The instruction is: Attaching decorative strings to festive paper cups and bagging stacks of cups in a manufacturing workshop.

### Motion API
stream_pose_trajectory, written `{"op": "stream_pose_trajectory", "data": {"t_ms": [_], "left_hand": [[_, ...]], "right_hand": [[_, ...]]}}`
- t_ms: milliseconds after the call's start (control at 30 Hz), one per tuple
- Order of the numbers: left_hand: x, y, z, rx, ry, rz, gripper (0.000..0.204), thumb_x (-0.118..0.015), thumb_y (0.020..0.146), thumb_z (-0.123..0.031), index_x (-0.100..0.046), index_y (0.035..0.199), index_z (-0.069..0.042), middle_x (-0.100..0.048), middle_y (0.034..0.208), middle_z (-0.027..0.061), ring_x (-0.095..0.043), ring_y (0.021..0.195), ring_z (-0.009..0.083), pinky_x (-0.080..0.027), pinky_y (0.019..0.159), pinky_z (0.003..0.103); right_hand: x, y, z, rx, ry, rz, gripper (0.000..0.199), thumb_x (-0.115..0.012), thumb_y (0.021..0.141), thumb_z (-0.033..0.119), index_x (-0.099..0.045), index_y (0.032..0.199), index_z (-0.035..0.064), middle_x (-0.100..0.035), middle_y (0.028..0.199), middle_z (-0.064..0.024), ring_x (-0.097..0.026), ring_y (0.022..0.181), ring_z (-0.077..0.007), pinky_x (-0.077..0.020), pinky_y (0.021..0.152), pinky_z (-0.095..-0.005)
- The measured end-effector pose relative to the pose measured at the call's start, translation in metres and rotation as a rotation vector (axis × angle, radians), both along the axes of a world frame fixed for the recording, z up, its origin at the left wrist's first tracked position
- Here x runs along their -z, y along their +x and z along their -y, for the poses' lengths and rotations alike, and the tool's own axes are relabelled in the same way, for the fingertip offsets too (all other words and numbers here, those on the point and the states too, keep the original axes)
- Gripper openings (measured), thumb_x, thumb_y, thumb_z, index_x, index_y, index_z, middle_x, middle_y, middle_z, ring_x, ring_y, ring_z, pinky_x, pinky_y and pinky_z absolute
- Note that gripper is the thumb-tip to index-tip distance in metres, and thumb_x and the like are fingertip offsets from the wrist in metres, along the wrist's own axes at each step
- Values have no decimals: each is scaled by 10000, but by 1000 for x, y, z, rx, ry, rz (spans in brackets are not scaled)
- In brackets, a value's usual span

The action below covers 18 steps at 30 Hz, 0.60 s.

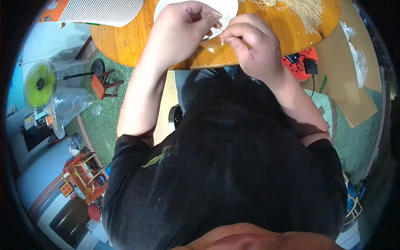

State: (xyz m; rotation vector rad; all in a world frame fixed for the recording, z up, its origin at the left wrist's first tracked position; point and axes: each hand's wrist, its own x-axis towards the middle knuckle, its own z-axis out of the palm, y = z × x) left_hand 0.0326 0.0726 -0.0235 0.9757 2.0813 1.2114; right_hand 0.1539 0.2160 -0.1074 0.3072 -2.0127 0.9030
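Both hands are raised over the near edge of a wooden table point(116, 43). My left hand point(181, 31) pinches a thin cream cord point(222, 16) between thumb and forefinger. Facing it from the right, my right hand point(258, 48) has its thumb and forefinger closed on the same thin cord, and a short pale end pokes out below the fingertips. Beneath the hands lies a white round plate-like thing point(229, 6), partly covered by the left hand. A bundle of cream cords point(306, 14) hangs loosely over the tabletop at the far right.
A striped sheet point(104, 11) lies at the table's far left. Left on the floor stand a green-bladed fan point(40, 85) and a small wooden stool point(100, 85). To the right are a red stool point(301, 71) holding a black device, and flattened cardboard point(346, 79).
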Motion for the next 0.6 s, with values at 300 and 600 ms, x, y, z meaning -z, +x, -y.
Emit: {"op": "stream_pose_trajectory", "data": {"t_ms": [300, 600], "left_hand": [[-8, 10, -4, -40, -54, -184, 43, -673, 976, 24, -703, 967, 53, -717, 830, 40, -647, 718, 100, -528, 650, 258], [4, 4, 5, -119, 164, 152, 31, -672, 962, 43, -670, 937, 24, -726, 838, 51, -641, 705, 71, -510, 627, 221]], "right_hand": [[12, 0, 20, -70, -486, 40, 64, -710, 911, -24, -748, 939, 19, -743, 912, -68, -694, 746, -152, -549, 683, -294], [-5, 5, 20, 31, -634, 277, 76, -720, 949, 48, -789, 978, 54, -625, 629, 24, -489, 549, -14, -347, 505, -227]]}}
